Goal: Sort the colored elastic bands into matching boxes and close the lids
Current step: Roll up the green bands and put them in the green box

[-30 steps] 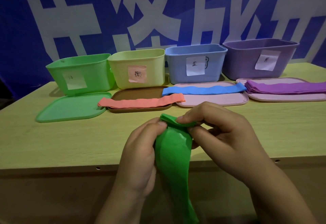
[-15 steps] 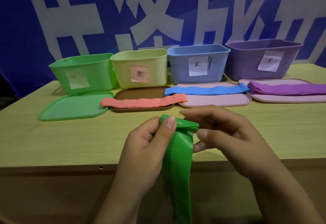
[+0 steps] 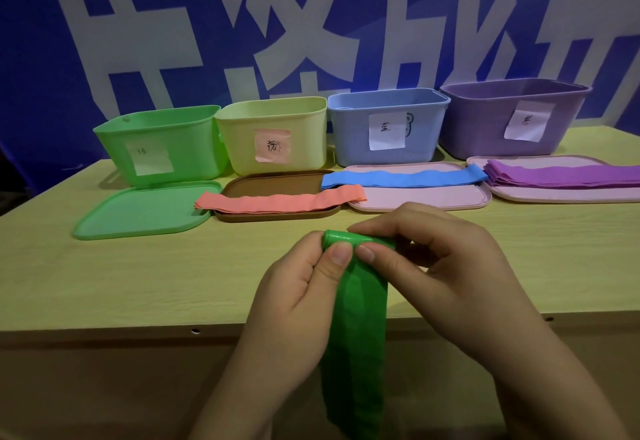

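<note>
Green band (image 3: 356,328): I pinch its top end with both hands above the desk's near edge; the rest hangs down in front of the desk (image 3: 104,283).
Left hand (image 3: 298,301): my thumb and curled fingers pinch the band's folded top from the left.
Right hand (image 3: 446,273): my thumb and forefinger pinch the same folded top from the right, thumb tips nearly touching.
Green box (image 3: 156,145): far left of the row, open, paper label on its front; green lid (image 3: 138,211) flat before it.
Yellow box (image 3: 273,134): next right, open, pink label; brown lid (image 3: 277,185) before it carries the pink band (image 3: 280,201).
Blue box (image 3: 388,124): open, white label; blue band (image 3: 401,178) lies along the pink lid (image 3: 415,197) before it.
Purple box (image 3: 512,117): far right, open; purple bands (image 3: 561,176) stacked on its lid (image 3: 554,193).
</note>
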Available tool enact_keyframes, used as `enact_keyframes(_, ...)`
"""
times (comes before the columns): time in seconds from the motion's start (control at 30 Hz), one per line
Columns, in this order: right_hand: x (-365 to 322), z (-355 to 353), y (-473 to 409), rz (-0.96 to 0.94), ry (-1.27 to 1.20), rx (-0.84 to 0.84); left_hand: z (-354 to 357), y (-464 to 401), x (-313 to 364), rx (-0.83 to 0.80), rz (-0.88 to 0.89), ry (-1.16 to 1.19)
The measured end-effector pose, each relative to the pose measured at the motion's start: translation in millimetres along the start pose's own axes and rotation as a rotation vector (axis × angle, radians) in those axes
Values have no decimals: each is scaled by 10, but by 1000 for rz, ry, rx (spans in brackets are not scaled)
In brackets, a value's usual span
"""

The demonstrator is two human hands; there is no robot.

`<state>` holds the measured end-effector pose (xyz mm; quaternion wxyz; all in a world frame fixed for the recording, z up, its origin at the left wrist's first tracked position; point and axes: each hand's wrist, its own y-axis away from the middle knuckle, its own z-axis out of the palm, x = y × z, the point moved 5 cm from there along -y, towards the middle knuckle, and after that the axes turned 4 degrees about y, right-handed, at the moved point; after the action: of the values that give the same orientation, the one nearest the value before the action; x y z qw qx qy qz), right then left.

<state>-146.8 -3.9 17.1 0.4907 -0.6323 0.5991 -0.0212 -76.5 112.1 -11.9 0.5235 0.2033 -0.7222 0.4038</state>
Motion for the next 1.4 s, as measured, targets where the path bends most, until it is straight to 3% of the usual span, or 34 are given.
enact_keyframes(0.23,-46,5,39,-109,82,138,13,-43,-97,77,-55,193)
enact_keyframes(0.4,-37,-18,53,-143,87,211,60,-67,-159,-88,-198,361)
enact_keyframes(0.5,-16,-25,52,-150,102,239,77,-70,-161,-127,-199,340)
enact_keyframes(0.73,1,-5,72,-161,179,329,108,-36,-46,11,6,121)
enact_keyframes(1.0,-8,38,96,-206,121,222,89,-59,-104,169,-68,239)
enact_keyframes(1.4,72,114,-5,-183,96,72,33,-44,-124,114,-101,262)
